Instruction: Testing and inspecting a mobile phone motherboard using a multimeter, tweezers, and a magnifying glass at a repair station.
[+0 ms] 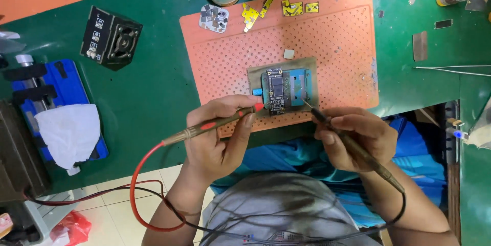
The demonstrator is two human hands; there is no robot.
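Observation:
A small dark circuit board [274,90] with a blue part beside it lies in a grey holder [307,67] on an orange perforated mat [327,36]. My left hand [217,136] grips a red-tipped test probe [220,122]; its tip touches the board's lower left corner. My right hand [353,138] holds a black test probe [358,149] whose thin needle reaches the board's lower right edge. A red lead [135,184] and a black lead trail back from the probes toward my body.
Small gold and silver shield pieces [291,7] lie along the mat's far edge. A black fan unit [110,37] stands on the green bench at left, with a blue holder and white cloth [69,133] nearer. Tweezers [450,69] lie at right.

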